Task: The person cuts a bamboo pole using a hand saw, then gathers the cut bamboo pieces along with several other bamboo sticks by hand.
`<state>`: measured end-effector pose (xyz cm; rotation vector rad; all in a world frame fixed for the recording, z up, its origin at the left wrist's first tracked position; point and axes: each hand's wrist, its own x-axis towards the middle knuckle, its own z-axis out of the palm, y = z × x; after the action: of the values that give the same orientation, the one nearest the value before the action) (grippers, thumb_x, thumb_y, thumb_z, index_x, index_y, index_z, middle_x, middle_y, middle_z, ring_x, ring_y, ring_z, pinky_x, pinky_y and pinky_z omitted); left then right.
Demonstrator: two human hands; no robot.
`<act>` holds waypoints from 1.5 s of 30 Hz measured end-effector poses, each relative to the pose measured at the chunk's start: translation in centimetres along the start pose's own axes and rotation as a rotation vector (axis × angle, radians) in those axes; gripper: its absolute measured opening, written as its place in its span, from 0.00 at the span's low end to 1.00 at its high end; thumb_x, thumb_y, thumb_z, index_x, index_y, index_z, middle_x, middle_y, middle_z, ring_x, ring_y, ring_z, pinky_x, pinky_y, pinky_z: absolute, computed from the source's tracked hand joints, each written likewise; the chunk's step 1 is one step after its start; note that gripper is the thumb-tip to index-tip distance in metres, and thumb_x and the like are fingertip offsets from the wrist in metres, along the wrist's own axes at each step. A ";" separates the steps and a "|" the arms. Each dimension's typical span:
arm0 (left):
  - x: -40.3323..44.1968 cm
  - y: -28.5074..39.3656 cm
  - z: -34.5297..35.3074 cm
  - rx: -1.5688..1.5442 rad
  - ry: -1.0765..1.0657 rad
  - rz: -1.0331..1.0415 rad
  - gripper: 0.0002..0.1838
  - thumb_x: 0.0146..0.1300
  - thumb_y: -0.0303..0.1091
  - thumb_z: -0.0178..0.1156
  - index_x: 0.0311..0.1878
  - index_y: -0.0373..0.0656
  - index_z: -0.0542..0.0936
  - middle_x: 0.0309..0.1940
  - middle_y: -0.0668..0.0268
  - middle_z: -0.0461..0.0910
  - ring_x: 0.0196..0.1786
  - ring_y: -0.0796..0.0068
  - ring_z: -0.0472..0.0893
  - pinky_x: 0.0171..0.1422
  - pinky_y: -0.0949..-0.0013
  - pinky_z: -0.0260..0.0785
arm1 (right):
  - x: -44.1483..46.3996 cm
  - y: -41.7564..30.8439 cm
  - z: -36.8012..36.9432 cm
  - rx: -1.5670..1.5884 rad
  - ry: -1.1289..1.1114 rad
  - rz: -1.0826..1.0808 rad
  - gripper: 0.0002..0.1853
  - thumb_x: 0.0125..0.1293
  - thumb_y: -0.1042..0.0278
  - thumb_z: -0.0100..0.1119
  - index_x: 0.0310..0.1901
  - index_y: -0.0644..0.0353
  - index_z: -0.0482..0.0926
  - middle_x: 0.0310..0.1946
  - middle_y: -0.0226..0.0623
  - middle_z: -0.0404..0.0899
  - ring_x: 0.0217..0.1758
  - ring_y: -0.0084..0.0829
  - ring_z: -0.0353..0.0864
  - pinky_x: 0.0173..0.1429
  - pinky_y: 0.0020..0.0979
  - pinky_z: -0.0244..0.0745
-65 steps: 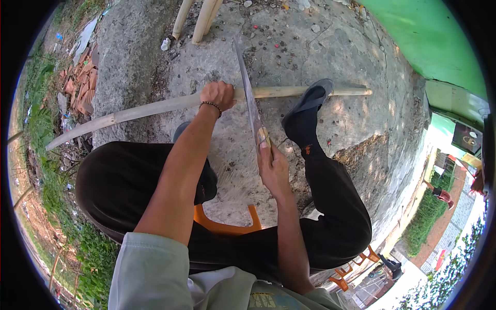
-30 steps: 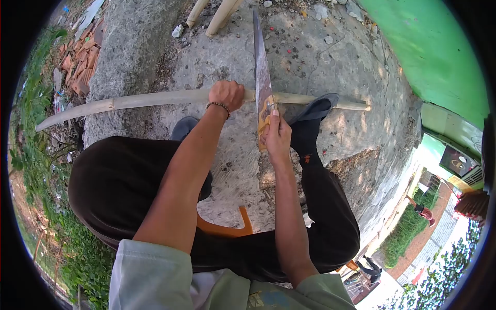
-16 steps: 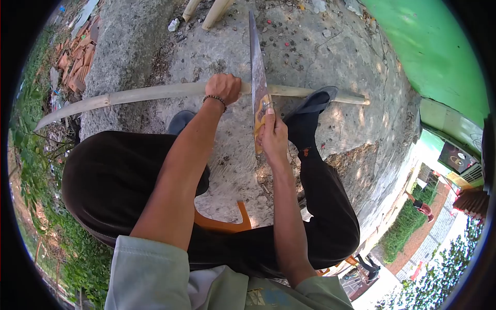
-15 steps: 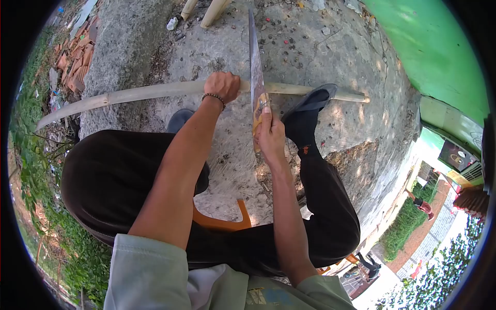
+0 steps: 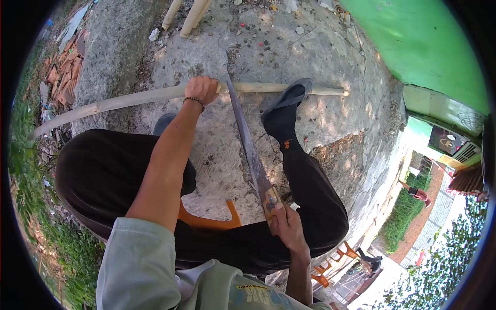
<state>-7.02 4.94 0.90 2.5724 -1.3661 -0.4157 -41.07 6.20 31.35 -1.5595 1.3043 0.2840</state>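
A long pale bamboo pole (image 5: pixel 139 98) lies across in front of me, its left end reaching past the edge of the concrete. Wrapped round it near the middle is my left hand (image 5: pixel 202 90), with a beaded bracelet at the wrist. My right hand (image 5: pixel 289 227) grips the wooden handle of a handsaw (image 5: pixel 249 150), drawn back close to my right knee. The saw's narrow tip is at the pole, just right of my left fist; whether the teeth touch it I cannot tell. My sandalled right foot (image 5: pixel 292 101) rests on the pole's right part.
More bamboo pieces (image 5: pixel 195 18) lie at the top on the rough concrete (image 5: pixel 279 51). An orange plastic seat (image 5: pixel 209 222) shows beneath me. Broken bricks (image 5: pixel 64 77) and plants are at left. A green wall (image 5: pixel 418 41) stands at right, with people farther off.
My right hand has pulled the saw back toward my body, so its tip rather than its handle end is now near the pole. My left hand keeps its hold.
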 end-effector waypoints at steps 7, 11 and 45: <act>-0.5 0.8 -1.1 -0.133 0.021 -0.088 0.22 0.54 0.55 0.68 0.45 0.50 0.86 0.37 0.59 0.84 0.45 0.58 0.84 0.51 0.56 0.75 | -0.6 -1.9 -4.7 0.289 0.131 -0.107 0.22 0.82 0.54 0.40 0.45 0.67 0.74 0.11 0.20 0.55 0.12 0.13 0.53 0.19 0.22 0.52; 0.5 1.1 -1.8 -0.130 -0.127 -0.157 0.25 0.50 0.56 0.69 0.46 0.50 0.86 0.40 0.59 0.86 0.46 0.60 0.85 0.52 0.57 0.76 | 3.0 -4.6 -1.3 0.532 0.144 -0.238 0.23 0.82 0.57 0.40 0.59 0.72 0.72 0.12 0.19 0.53 0.13 0.11 0.50 0.20 0.21 0.49; -1.8 2.0 -0.5 -0.009 0.361 -0.099 0.10 0.61 0.28 0.60 0.45 0.48 0.73 0.38 0.65 0.77 0.48 0.64 0.79 0.54 0.53 0.63 | 7.1 -3.7 3.4 0.380 0.146 -0.228 0.24 0.76 0.67 0.49 0.71 0.67 0.67 0.22 0.21 0.68 0.19 0.10 0.61 0.22 0.18 0.57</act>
<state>-9.32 5.38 2.25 2.5528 -1.1113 0.0307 -33.88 4.32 26.74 -1.4014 1.1935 -0.2149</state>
